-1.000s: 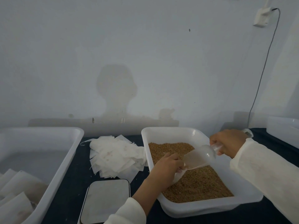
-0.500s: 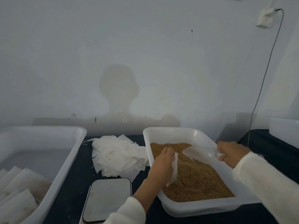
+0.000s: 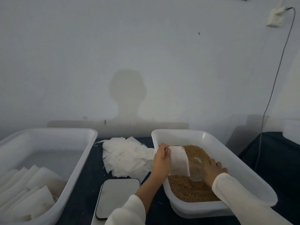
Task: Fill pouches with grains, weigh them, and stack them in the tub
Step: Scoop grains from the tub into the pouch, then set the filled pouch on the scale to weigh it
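Landmark: scale, low centre.

Risks: pouch hangs from a left hand pinch at its upper edge; mouth may sag shut, spilling grain. Right hand curls round the clear scoop; an overfull scoop likely scatters over the tray rim.

Left of scale: tub, filled pouches stacked at its near end.
Behind scale: loose heap of empty pouches.
Right of scale: tray of brown grains, both hands over it.

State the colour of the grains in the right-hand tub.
Golden brown, seen in the head view: the grains fill the white tub.
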The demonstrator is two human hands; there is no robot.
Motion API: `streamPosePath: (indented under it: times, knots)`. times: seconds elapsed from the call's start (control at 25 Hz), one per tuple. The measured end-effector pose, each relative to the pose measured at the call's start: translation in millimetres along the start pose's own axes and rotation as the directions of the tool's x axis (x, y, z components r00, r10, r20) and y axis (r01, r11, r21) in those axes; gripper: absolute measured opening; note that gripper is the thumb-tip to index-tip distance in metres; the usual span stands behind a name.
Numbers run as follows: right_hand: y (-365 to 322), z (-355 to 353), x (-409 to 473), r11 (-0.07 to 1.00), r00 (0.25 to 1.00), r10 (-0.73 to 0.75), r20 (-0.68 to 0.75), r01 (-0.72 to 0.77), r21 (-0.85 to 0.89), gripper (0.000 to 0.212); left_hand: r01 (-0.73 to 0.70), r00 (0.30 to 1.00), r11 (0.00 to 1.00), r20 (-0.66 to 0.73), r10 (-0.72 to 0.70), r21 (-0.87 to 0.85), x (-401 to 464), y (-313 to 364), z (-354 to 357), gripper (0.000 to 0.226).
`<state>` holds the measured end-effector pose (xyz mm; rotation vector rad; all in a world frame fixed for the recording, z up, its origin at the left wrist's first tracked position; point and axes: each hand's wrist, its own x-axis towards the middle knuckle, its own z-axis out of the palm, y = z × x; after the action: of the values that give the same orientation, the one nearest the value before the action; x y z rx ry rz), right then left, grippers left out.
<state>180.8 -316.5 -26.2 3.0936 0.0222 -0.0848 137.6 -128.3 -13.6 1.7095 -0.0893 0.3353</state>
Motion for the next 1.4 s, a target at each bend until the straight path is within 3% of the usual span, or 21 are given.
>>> streamPosePath:
  times: [0.04,0.08,0.16,0.2,0.28,0.4,0.52,0.72,0.92,1.24,1.4]
  knots:
    - [-3,-6,-2,0.978,0.996,-0.072,-0.051,0.081,0.191,0.047,-0.009,1.0,0.999,0.0,0.009,-0.045,-1,1,-2,0.017]
    - [-8,-12,-6,0.874,0.985,-0.147,-0.086,0.17,0.455,0.039,-0.022,1.0,0.996,-0.002,0.022,-0.089,-3,3,-5,0.017]
    - [-27,-27,-23,0.458,0.963,-0.244,-0.112,0.216,0.863,0.025,-0.071,0.997,0.986,-0.021,0.068,-0.15,-7,7,-13,0.018]
    - [-37,-33,-30,0.289,0.961,-0.251,-0.121,0.193,0.938,0.029,-0.102,0.995,0.982,-0.039,0.097,-0.161,-9,9,-18,0.018]
    - [-60,-41,-42,0.159,0.954,-0.251,-0.167,0.21,0.965,0.035,-0.169,0.984,0.972,-0.083,0.158,-0.163,-15,14,-34,0.016]
    - [-104,-51,-57,0.157,0.936,-0.224,-0.272,0.31,0.938,0.017,-0.216,0.969,0.966,-0.154,0.193,-0.144,-27,19,-66,0.015]
    - [-140,-49,-66,0.208,0.929,-0.181,-0.322,0.357,0.911,0.024,-0.186,0.965,0.975,-0.21,0.157,-0.125,-40,11,-100,0.017]
    - [-185,-29,-80,0.401,0.891,-0.225,-0.395,0.454,0.796,0.019,-0.1,0.981,0.979,-0.182,0.067,-0.18,-63,-26,-152,0.018]
    - [-205,8,-79,0.332,0.924,-0.232,-0.305,0.37,0.868,0.013,0.026,0.98,0.986,-0.2,0.007,0.162,-75,-59,-171,0.013]
    - [-203,30,-73,0.335,0.95,-0.158,-0.268,0.307,0.891,0.008,0.056,0.985,0.972,-0.173,-0.016,0.229,-67,-72,-163,0.013]
    - [-199,30,-72,0.281,0.954,-0.154,-0.256,0.291,0.915,0.02,0.073,0.992,0.979,-0.112,-0.052,0.192,-65,-74,-167,0.022]
